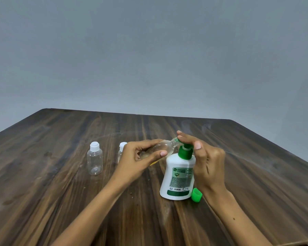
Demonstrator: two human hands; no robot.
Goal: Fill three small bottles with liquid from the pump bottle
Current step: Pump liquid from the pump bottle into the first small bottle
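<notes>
The white pump bottle (177, 176) stands upright on the wooden table (60, 201), the right hand (205, 157) at its 2 o'clock with straight fingers pressing the green pump head (185, 150). At its 10 o'clock, the left hand (140, 157) grips a tilted clear small bottle (164, 148), mouth at the spout. A green cap (196, 194) lies at 5 o'clock; two capped bottles (95, 158) stand at 9 o'clock.

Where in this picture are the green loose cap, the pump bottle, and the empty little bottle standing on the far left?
green cap (196, 194): head view, on its side wall.
pump bottle (178, 176): head view, on its white labelled body.
empty small bottle (95, 161): head view, on its clear body.
</notes>
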